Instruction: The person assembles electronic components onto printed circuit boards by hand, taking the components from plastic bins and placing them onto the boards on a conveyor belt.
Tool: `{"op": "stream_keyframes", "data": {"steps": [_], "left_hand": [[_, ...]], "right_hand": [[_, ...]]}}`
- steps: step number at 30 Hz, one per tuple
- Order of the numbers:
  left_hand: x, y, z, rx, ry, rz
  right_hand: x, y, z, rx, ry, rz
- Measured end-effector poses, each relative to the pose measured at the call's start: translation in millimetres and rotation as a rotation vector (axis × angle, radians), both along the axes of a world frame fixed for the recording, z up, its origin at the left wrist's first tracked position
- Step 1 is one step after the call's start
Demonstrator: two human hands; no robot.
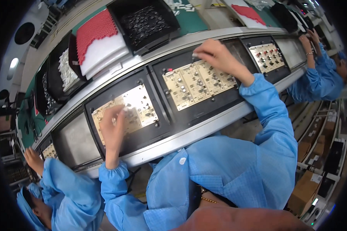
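The left hand [112,125] lies flat, grip loose and empty, on the near circuit board [125,111], while the right hand [214,54] pinches a small part [195,56] just above the farther board [198,81].

Your head camera is looking steeply down, close over the conveyor line [204,129], which is running from seven o'clock toward one o'clock; only one view.

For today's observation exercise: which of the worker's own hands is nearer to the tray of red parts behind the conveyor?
Left. The left hand rests on a circuit board below the red tray; the right hand is further off, over the next board along.
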State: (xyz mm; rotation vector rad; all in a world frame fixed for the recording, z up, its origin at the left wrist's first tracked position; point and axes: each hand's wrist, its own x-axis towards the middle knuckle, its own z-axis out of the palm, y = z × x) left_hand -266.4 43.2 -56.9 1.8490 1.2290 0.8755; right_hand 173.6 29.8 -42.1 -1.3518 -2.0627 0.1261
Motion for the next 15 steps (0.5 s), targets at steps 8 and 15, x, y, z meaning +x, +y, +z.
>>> {"op": "stream_keyframes", "data": {"steps": [8, 15], "left_hand": [[21, 13, 13, 0.339, 0.192, -0.05], [14, 13, 8, 0.2, 0.168, -0.076]], "right_hand": [[10, -12, -6, 0.042, -0.213, 0.01], [14, -16, -12, 0.012, -0.212, 0.011]]}}
